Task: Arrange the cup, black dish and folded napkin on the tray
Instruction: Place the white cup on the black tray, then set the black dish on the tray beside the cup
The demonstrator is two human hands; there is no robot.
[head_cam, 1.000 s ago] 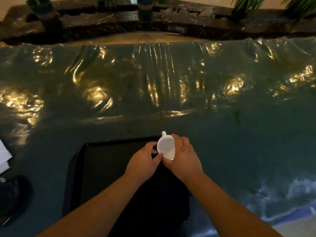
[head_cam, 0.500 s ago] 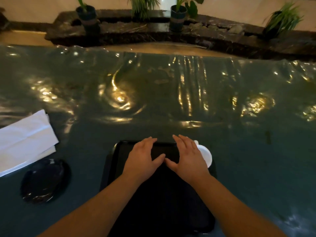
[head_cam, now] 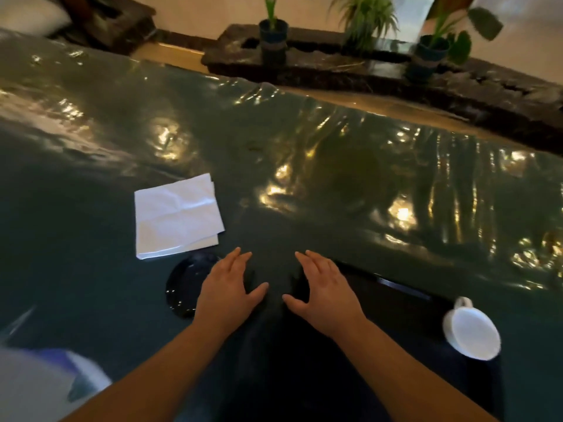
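Observation:
The white cup [head_cam: 472, 332] stands at the far right corner of the black tray [head_cam: 393, 303], its handle pointing away from me. Left of the tray, on the green cloth, lies the black dish [head_cam: 182, 287]. A folded white napkin [head_cam: 176, 216] rests just beyond the dish. My left hand [head_cam: 230, 289] hovers with fingers spread, covering the dish's right edge. My right hand [head_cam: 323, 289] is also spread and holds nothing, above the tray's far left corner.
A shiny, wrinkled green plastic cloth [head_cam: 304, 166] covers the table. Beyond its far edge a dark stone ledge [head_cam: 335, 65] carries potted plants [head_cam: 274, 35]. A blurred white and blue shape [head_cam: 45, 382] lies at the near left.
Both hands let go of the cup, which now stands on the tray's right corner, and have moved left toward the dish. The view has swung left, bringing the napkin and dish closer to centre.

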